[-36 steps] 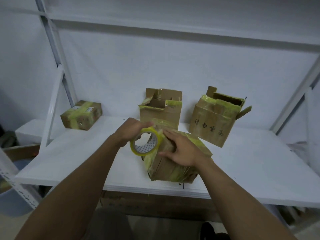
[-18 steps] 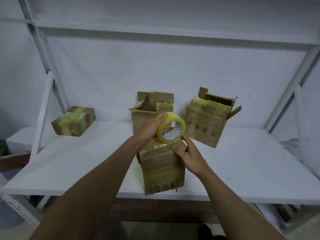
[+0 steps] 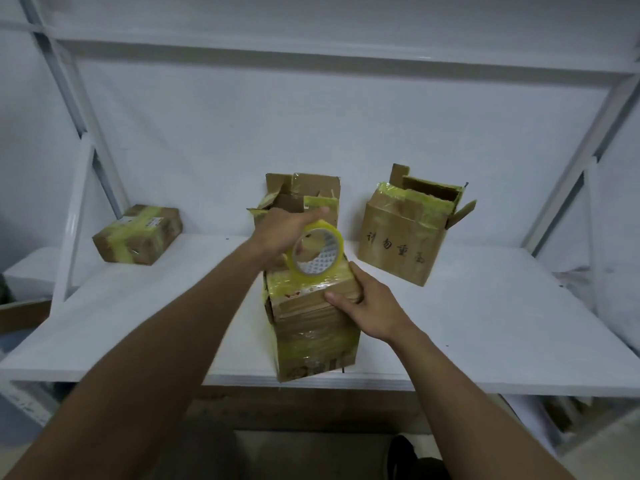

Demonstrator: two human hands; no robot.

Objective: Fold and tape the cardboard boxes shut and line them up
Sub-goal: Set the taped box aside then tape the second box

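Now: taping of the near box (image 3: 311,337) looks under way; its top flaps are down and banded with yellowish tape.
Near box: stands upright right at the front edge of the shelf (image 3: 485,323), about midway along it, with its long axis vertical.
Left hand (image 3: 280,233): curled round the upper rim of the tape roll (image 3: 318,251), holding it on edge, with one finger stretched along the top.
Tape roll: sits at the far top edge of the near box. Whether its lower rim touches the box or hangs just above it cannot be told. Its hole faces the person.
Right hand (image 3: 370,306): grips the near box's top right corner, thumb on the near face, fingers over the top.
Key relation: the box top lies directly under the roll and runs from it toward the person. The right hand is nearer the box and steadies it, so a pull of tape probably needs that brace.
Open box (image 3: 298,192): behind the left hand, toward the back edge, flaps up.
Lettered box (image 3: 401,244): back right, flaps up, tilted.
Sealed box (image 3: 138,235): near the back left corner, well apart.
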